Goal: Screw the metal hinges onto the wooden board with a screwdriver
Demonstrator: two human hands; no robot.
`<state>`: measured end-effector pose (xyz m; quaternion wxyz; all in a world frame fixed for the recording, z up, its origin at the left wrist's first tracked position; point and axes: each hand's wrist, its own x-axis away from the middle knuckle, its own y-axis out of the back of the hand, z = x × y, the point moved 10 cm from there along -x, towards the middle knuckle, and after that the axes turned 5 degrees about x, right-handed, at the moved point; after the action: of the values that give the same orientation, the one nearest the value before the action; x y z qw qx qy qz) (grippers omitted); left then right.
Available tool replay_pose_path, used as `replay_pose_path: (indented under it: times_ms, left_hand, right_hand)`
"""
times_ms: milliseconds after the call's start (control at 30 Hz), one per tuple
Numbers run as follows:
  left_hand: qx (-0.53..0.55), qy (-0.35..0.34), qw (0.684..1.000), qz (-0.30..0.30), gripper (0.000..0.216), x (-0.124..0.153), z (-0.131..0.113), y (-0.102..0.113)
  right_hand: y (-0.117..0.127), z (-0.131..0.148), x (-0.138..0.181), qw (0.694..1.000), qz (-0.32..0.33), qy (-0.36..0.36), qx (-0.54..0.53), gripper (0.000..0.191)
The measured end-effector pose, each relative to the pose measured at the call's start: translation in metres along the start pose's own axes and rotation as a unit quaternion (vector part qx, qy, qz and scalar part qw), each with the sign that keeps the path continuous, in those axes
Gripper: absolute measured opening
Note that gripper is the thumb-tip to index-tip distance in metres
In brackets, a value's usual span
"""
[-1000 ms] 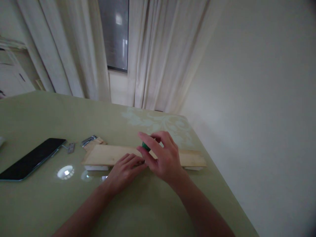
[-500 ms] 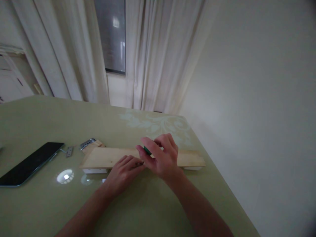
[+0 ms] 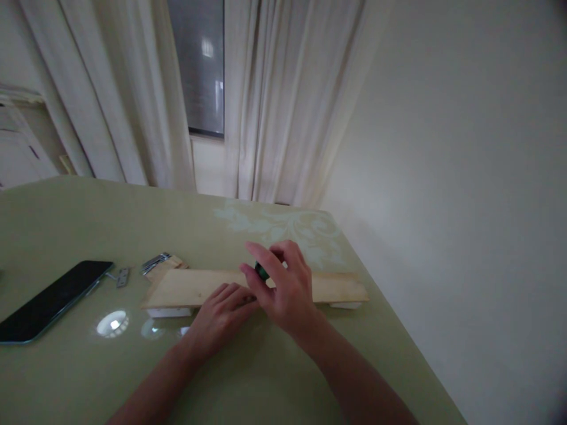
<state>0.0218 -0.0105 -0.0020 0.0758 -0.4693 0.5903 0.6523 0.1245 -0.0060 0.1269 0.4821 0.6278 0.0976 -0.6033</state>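
Observation:
A pale wooden board (image 3: 190,284) lies lengthwise on white blocks (image 3: 170,312). My right hand (image 3: 286,289) is above its middle, fingers curled round the green-and-black handle of a screwdriver (image 3: 261,271). The tool's lower end is hidden behind the hand. My left hand (image 3: 225,310) rests at the board's front edge, just left of the right hand. Its fingers are closed together, with the fingertips near the tool's lower end. A small dark thing shows at those fingertips, too unclear to name.
Left of the board lie a black tablet (image 3: 57,301) and a small metal hinge (image 3: 123,277). Metal pieces (image 3: 155,262) and thin wooden pieces (image 3: 170,267) are heaped behind the board's left end. The green table (image 3: 110,224) meets a wall at the right.
My right hand and the screwdriver have shifted slightly left, and the fingers round the handle have turned a little. My left hand stays at the board's edge. The view has tilted slightly.

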Motion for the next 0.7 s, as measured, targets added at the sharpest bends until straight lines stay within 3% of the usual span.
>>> replay_pose_path:
  times_ms: [100, 200, 400, 567, 700]
  left_hand:
    - [0.008, -0.004, 1.000, 0.000, 0.025, -0.0009, -0.0006, -0.0001]
    - [0.014, 0.000, 1.000, -0.002, 0.025, -0.0022, -0.0008, 0.0000]
    - [0.005, -0.004, 1.000, -0.006, 0.027, -0.0015, -0.0014, -0.0013]
    - [0.021, -0.006, 1.000, -0.011, 0.027, -0.0042, -0.0029, 0.0029]
    - [0.018, -0.002, 1.000, -0.004, 0.027, -0.0044, -0.0024, 0.0016]
  right_hand:
    - [-0.0006, 0.0029, -0.0050, 0.995, 0.078, 0.002, -0.057, 0.051]
    - [0.0000, 0.0044, -0.0082, 0.987, 0.125, 0.018, -0.101, 0.053]
    - [0.0082, 0.0081, -0.0033, 0.998, -0.013, 0.060, 0.032, 0.027]
    - [0.0032, 0.0072, -0.0079, 0.991, 0.114, 0.027, -0.058, 0.052]
    - [0.0036, 0.0058, -0.0102, 0.983, 0.131, 0.035, -0.122, 0.058]
